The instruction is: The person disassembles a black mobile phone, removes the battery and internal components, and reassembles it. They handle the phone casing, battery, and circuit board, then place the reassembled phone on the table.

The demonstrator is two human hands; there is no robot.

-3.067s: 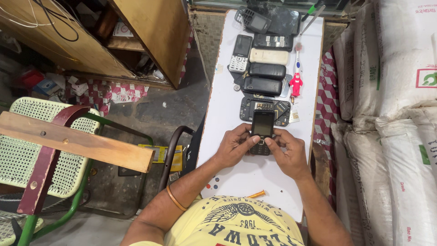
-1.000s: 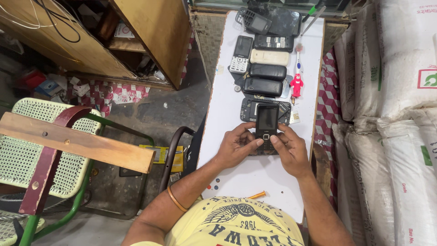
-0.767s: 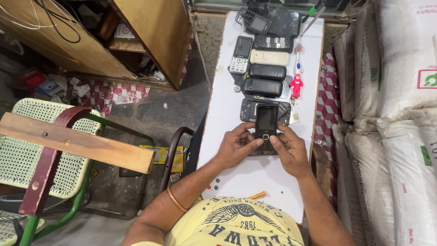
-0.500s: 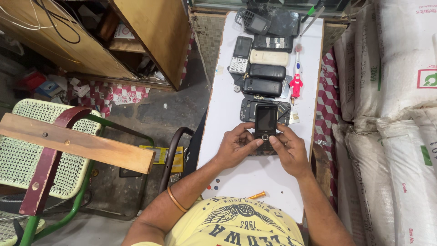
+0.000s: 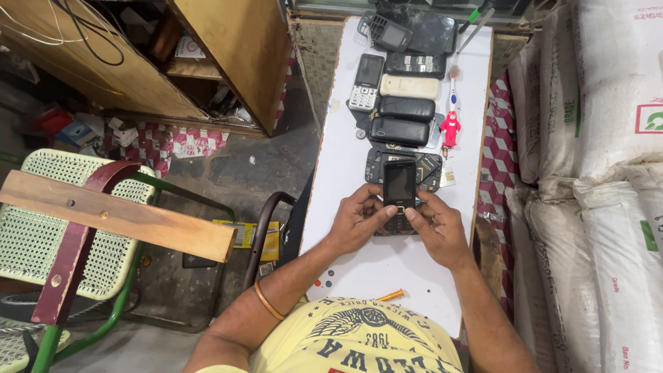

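On white table point(image 5: 345, 138), black phone point(image 5: 399, 185) in both hands' grip, white sacks point(image 5: 608, 103) right

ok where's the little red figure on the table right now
In the head view the red figure stands near the right edge of the white table, beside the stacked black phones, beyond both hands.

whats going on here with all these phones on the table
A person in a yellow shirt sits at a narrow white table and holds a small black keypad phone in both hands. The left hand grips its lower left side and the right hand its lower right, thumbs on the keypad area. The phone's screen is dark. Just beyond it lies an opened phone body, and further up a row of other handsets beside a small red figure.
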